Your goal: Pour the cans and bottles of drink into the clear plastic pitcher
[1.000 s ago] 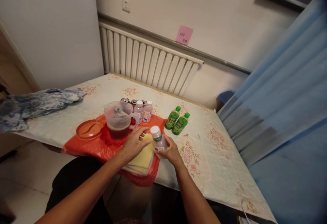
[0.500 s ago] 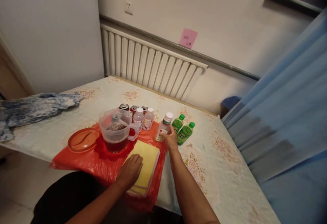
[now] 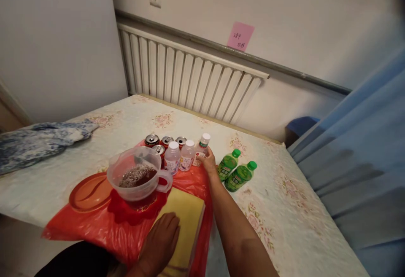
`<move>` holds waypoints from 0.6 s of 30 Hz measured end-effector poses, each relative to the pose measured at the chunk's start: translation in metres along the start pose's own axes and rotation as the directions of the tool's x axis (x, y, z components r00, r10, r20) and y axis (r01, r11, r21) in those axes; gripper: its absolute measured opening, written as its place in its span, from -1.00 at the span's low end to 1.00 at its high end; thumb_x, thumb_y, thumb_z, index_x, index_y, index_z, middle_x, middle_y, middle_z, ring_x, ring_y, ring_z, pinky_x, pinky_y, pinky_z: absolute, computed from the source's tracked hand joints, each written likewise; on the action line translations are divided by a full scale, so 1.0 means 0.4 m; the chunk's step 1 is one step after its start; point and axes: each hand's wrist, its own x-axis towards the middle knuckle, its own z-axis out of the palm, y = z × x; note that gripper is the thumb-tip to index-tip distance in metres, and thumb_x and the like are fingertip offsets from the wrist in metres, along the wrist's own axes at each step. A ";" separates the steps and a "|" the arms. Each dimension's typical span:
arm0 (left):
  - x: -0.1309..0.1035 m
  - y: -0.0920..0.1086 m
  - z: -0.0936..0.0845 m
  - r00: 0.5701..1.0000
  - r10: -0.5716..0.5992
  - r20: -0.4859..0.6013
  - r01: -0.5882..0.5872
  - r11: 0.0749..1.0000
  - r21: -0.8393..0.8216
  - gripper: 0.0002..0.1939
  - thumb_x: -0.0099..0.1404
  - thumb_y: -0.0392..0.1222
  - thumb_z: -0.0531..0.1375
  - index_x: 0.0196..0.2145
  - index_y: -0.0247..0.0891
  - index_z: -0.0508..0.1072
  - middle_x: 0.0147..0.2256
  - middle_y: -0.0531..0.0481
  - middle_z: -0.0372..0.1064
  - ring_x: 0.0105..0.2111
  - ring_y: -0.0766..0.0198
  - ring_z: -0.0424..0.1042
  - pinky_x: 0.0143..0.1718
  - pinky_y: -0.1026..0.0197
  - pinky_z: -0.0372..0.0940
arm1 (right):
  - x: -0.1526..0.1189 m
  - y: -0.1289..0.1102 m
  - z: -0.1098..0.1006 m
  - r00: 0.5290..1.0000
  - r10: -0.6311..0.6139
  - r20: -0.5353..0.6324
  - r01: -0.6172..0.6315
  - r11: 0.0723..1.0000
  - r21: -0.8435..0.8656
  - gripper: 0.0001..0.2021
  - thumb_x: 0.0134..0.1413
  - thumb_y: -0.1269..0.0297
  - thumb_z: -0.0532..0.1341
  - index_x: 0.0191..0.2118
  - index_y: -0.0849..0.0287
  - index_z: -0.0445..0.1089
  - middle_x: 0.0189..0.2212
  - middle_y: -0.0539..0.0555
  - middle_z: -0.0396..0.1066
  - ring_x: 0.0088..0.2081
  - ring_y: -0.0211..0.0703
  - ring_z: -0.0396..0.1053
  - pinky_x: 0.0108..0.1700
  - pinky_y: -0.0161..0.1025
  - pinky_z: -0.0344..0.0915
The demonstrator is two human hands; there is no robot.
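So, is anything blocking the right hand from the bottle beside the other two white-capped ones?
Nothing visible: the right hand is around that clear bottle, and the green bottles stand to its right.

Cannot see the far fingers of the right hand [image 3: 207, 160], hidden behind the held bottle [image 3: 201, 149]. Cannot see the lower parts of the rear cans [image 3: 167, 141]. Cannot make out the small label print. Cut off: yellow pad [image 3: 186, 213] at the bottom, patterned cloth [image 3: 44, 143] at left, blue curtain [image 3: 367, 163] at right.
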 end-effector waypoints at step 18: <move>0.000 -0.001 0.001 1.000 0.007 -0.007 -0.007 1.000 -0.001 -0.79 0.42 -0.30 0.03 -0.10 -0.14 0.43 -0.15 -0.10 0.51 -0.15 0.08 0.52 -0.09 0.00 0.47 | 0.007 0.016 0.006 1.000 0.019 -0.015 -0.019 0.999 -0.031 -0.19 -0.36 0.31 0.38 0.18 0.20 0.28 0.09 0.18 0.48 0.05 0.03 0.47 0.09 -0.04 0.41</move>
